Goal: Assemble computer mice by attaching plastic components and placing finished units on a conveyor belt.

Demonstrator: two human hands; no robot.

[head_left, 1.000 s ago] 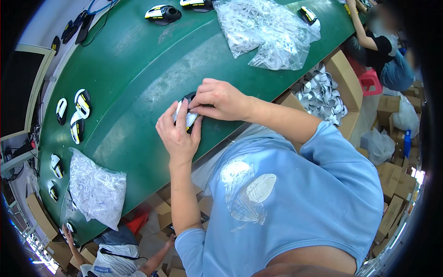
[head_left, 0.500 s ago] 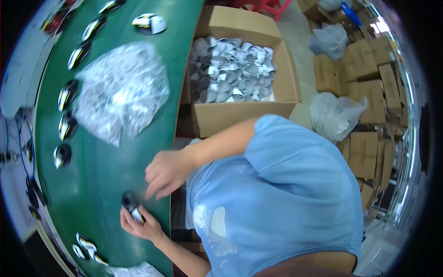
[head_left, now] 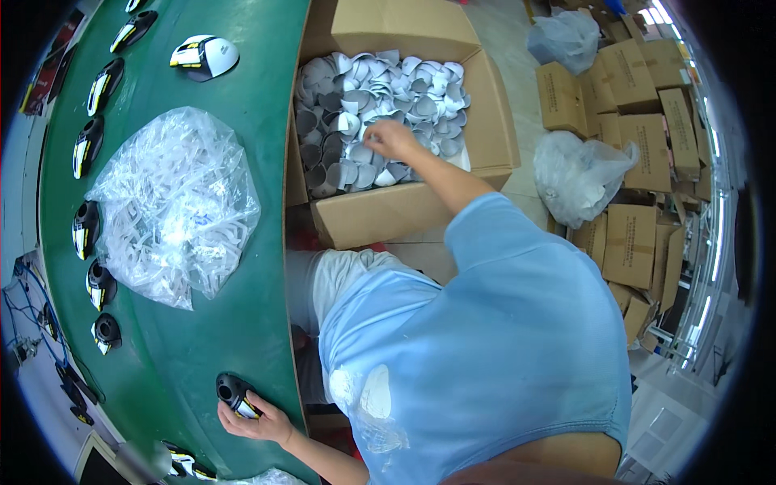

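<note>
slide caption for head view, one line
Left hand holds a black casing above the green table, right hand at curved pieces in an open carton.

1. Our right hand has left the mouse-shaped shell and now reaches into the cardboard carton, at the curved grey-white pieces.
2. Our left hand now holds that shell alone.
3. Our view has swung rightward.

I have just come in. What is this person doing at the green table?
The person in blue holds a black, white and yellow part in the left hand, over the green table. The right hand is at the curved white-grey pieces in an open cardboard box; I cannot tell if it grips one. On the table lie a clear bag of white pieces and more similar parts.
</note>
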